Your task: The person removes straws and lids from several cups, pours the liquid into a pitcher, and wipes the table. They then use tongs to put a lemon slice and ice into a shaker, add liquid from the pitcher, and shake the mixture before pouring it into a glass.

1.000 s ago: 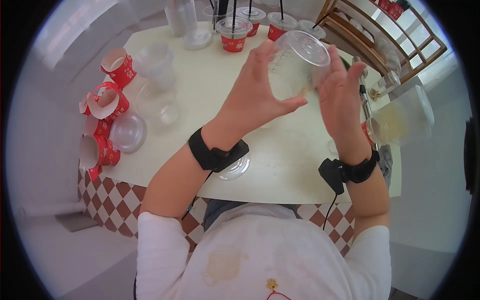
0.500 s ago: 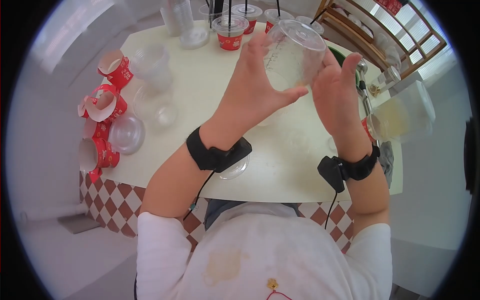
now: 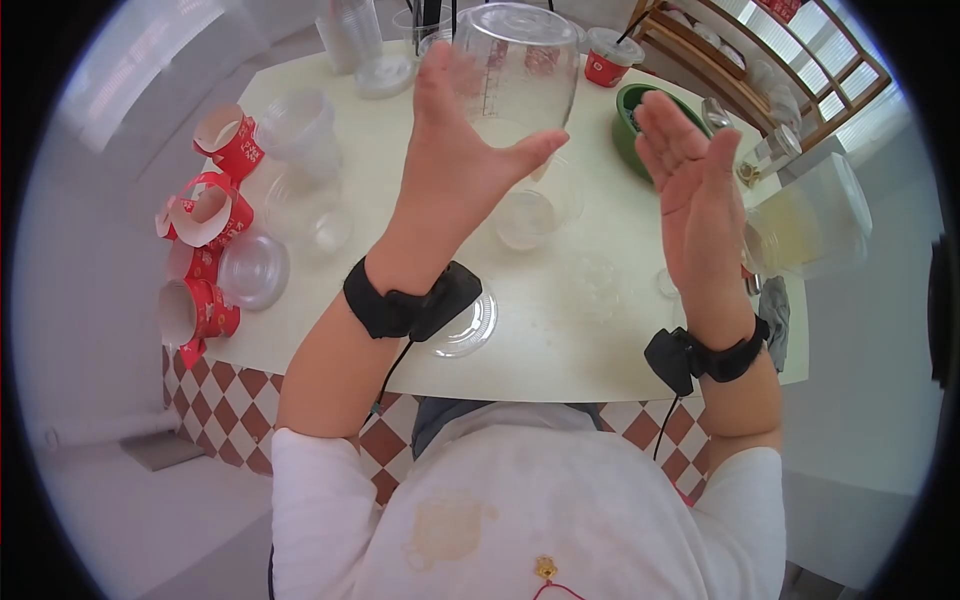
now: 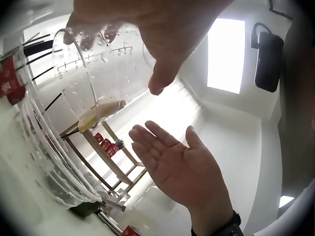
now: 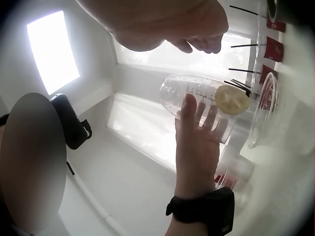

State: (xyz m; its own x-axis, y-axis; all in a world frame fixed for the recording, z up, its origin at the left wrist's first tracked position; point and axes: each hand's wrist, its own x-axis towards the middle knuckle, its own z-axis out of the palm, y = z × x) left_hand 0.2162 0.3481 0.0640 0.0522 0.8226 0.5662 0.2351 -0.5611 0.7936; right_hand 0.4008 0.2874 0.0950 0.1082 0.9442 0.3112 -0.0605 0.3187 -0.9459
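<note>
Tilted mouth-down, a clear cup with measuring marks (image 3: 525, 85) is gripped by the left hand (image 3: 450, 165), thumb on one side and fingers on the other. A pale yellow slice (image 5: 232, 100) shows by the cup's mouth in the right wrist view; whether it touches the cup I cannot tell. The left wrist view shows the same yellow piece (image 4: 101, 115) edge-on, and droplets on the cup (image 4: 110, 64). Apart from the cup, the right hand (image 3: 697, 190) is raised with straight fingers, palm facing inward, holding nothing. Clear plastic (image 3: 525, 218) lies on the table below.
Torn red paper cups (image 3: 212, 215) and clear plastic cups (image 3: 298, 130) line the left side. A green bowl (image 3: 632, 135) stands behind the right hand, a pitcher of yellowish liquid (image 3: 800, 225) at the right edge. A lidded red cup (image 3: 608, 60) stands at the back, a clear lid (image 3: 468, 325) near the front edge.
The left hand has carried the cup left and away from the body. The right hand has come off the cup and moved right, uncovering the green bowl.
</note>
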